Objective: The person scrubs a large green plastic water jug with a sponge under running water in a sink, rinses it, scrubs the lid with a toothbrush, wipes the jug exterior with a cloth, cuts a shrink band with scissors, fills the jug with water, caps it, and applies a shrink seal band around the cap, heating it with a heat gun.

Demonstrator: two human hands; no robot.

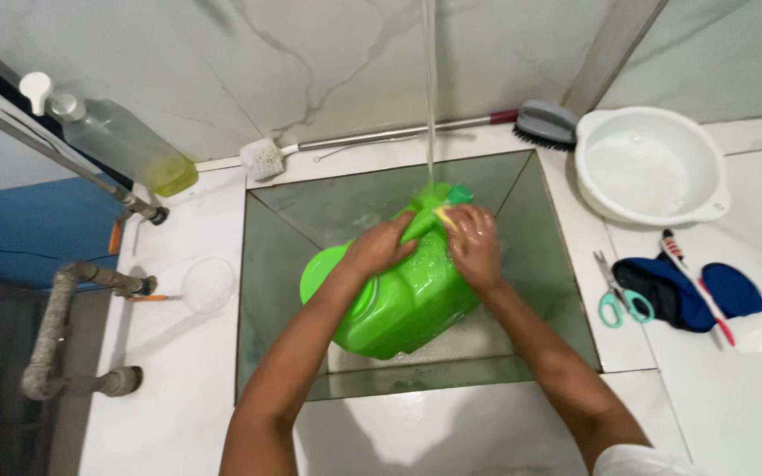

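At frame centre, in the sink (310,220), a green jug (403,295) is gripped by the left hand (379,249); a sponge (445,214) is held by the right hand (474,247) under running water (430,97). Washing appears midway; rinsing seems left.

You are looking at one package: a clear plastic pump bottle (121,139) with a white pump head and yellowish liquid, lying tilted against the marble wall, far left of the sink.

A white marble counter (178,397) is carrying a round white plastic basin (651,164) far right, teal-handled scissors (616,295) nearer.
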